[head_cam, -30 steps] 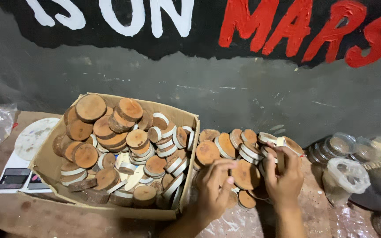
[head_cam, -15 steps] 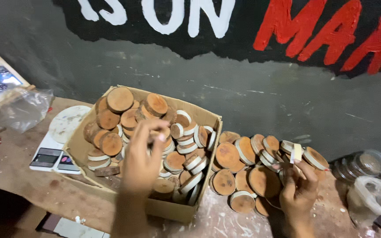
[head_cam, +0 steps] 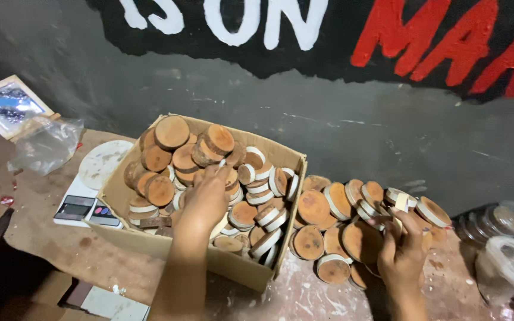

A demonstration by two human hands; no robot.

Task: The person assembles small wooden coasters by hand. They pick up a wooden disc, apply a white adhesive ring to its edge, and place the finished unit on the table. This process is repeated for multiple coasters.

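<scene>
Wood slices fill the cardboard box [head_cam: 150,241], and our left hand [head_cam: 206,199] has come down from hovering over it to rest among them, fingers curled on the slices [head_cam: 245,213] beneath; whether it grips one we cannot tell. Our right hand [head_cam: 404,252] has stayed at the loose pile of slices [head_cam: 340,217] on the tabletop [head_cam: 60,246], fingers closed around one slice [head_cam: 401,201]. Sorting has shifted to the box.
</scene>
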